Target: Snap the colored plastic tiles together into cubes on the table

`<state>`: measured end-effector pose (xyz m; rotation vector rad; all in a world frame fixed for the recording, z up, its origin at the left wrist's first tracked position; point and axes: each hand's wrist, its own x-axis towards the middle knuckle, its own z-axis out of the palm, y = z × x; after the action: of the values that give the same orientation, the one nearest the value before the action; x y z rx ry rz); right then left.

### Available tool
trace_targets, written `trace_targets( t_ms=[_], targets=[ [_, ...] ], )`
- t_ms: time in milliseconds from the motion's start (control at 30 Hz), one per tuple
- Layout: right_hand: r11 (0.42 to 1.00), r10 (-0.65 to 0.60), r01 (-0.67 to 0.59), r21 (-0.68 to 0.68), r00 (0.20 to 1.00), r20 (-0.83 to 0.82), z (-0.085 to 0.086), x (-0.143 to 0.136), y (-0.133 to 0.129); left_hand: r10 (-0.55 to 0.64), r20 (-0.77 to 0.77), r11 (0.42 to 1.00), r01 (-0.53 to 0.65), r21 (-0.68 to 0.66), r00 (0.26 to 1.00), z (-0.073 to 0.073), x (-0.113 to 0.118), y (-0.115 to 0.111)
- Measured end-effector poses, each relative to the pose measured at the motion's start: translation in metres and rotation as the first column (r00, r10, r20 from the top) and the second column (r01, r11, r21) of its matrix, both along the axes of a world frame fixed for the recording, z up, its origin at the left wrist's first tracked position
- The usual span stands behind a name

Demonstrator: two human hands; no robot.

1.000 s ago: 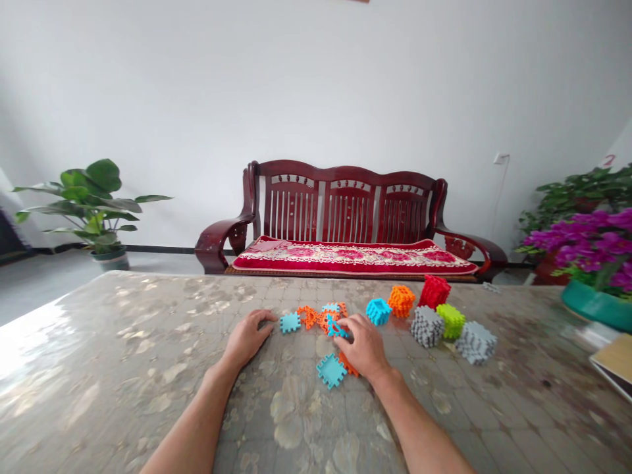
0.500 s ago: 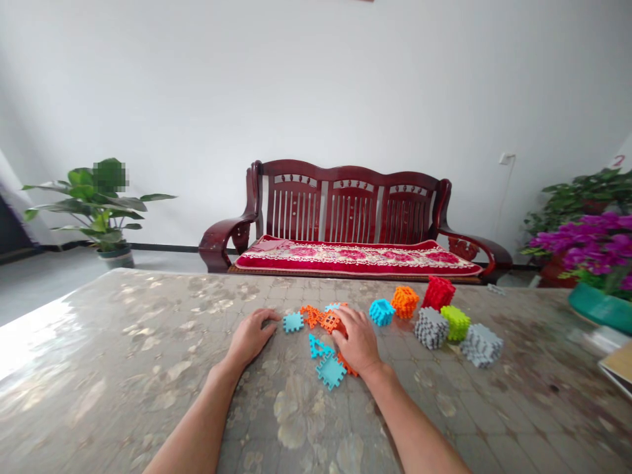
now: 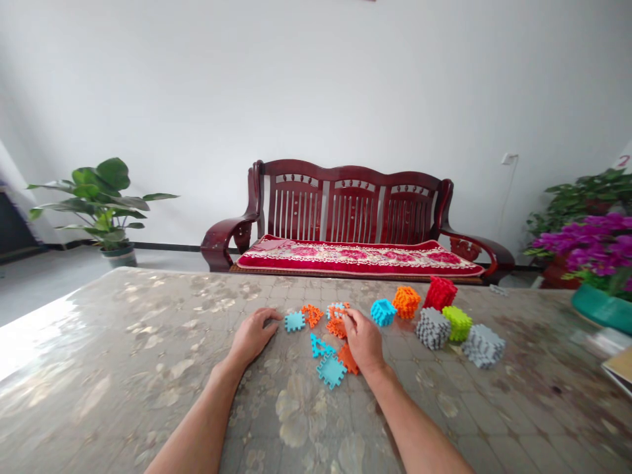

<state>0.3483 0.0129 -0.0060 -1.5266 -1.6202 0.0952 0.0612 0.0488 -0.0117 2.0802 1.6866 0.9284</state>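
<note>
My left hand (image 3: 253,337) rests on the table, empty, its fingers loosely curved and apart from the thumb. Just right of it lie a light blue square interlocking tile (image 3: 295,321) and an orange triangular tile (image 3: 312,315). My right hand (image 3: 364,339) has its fingers bent together at the edge of an orange tile, partly hidden by the fingertips. Under and beside them are a pale blue tile (image 3: 336,308) and an orange windowed tile (image 3: 337,327). Nearer me lie a blue triangular tile (image 3: 320,345), a light blue square tile (image 3: 331,370) and an orange tile (image 3: 349,359).
Stacked tiles stand at the right: blue (image 3: 383,312), orange (image 3: 407,302), red (image 3: 440,291), green (image 3: 457,323) and two grey stacks (image 3: 433,328). A flower pot (image 3: 600,308) sits at the table's right edge. Behind the table (image 3: 172,395) is a wooden bench (image 3: 350,210).
My right hand has drawn slightly right and its fingers have closed more, uncovering the orange windowed tile and the nearer orange tile. My left hand stays in place.
</note>
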Motion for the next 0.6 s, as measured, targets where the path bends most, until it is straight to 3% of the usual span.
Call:
trace_targets(
  t_ms=[200,467,600],
  targets=[
    [0.998,-0.059,0.062,0.004,0.972,-0.228,-0.007,0.017,0.009,0.0,0.007,1.0,-0.001,0.013,1.0,0.0,0.001,0.0],
    [0.995,-0.087,0.071,-0.074,0.963,-0.256,-0.013,0.024,0.008,-0.001,0.002,1.0,0.001,0.004,1.0,0.0,0.0,0.0],
    [0.995,-0.092,0.098,0.0,0.938,-0.334,-0.015,0.027,0.004,-0.002,0.005,1.0,0.002,0.008,1.0,0.0,0.0,0.0]
  ],
)
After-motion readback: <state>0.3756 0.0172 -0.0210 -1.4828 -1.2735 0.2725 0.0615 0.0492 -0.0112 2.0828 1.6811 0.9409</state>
